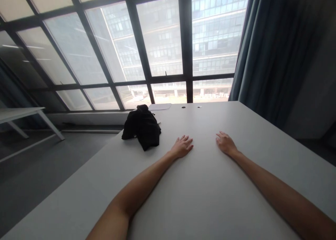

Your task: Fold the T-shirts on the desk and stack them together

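Note:
My left hand (182, 146) lies flat and palm down on the white table (204, 198), fingers stretched out, holding nothing. My right hand (225, 143) rests the same way a short distance to its right, fingers flat and empty. A crumpled black cloth (142, 126) sits in a heap on the table just left of and beyond my left hand, apart from it.
A sheet of white paper (159, 106) lies behind the cloth near the table's far edge. Two small cable holes (183, 107) mark the far side. A large window wall stands beyond, a dark curtain (267, 51) at right, another white table (18, 114) at far left.

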Demonstrator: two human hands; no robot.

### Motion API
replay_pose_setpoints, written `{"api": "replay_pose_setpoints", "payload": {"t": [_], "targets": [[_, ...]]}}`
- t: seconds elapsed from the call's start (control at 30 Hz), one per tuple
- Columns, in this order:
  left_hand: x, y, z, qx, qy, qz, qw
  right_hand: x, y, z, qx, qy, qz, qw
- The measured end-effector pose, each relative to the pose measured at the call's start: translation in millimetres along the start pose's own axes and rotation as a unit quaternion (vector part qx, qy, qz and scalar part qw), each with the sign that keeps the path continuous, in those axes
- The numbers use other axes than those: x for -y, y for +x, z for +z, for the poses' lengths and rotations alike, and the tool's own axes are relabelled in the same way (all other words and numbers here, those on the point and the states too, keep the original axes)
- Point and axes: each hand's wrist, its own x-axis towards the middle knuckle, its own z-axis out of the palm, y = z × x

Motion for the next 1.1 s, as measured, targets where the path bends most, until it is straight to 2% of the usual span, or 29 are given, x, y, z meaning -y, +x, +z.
{"api": "replay_pose_setpoints", "payload": {"t": [0.07, 0.17, 0.43, 0.7, 1.0, 1.1], "targets": [[1, -2, 1.4, 0.018, 0.002, 0.004, 1.0, 1, 0, -1, 0.03, -0.007, -0.009, 0.999], [6, -5, -5.2, 0.014, 0.002, 0.011, 1.0, 2, 0, -3, 0.054, -0.011, -0.012, 0.998], [9, -3, -3.1, -0.002, 0.001, 0.015, 1.0, 6, 0, -10, 0.053, -0.006, -0.011, 0.999], [24, -4, -4.0, -0.063, -0.054, 0.038, 0.996, 8, -2, -13, 0.056, 0.009, -0.009, 0.998], [21, -6, -9.5, -0.066, -0.065, 0.047, 0.995, 11, -3, -17, 0.047, 0.051, -0.001, 0.998], [20, -5, -11.6, -0.062, -0.062, 0.049, 0.995, 15, -2, -29, 0.029, 0.084, 0.001, 0.996]]}}
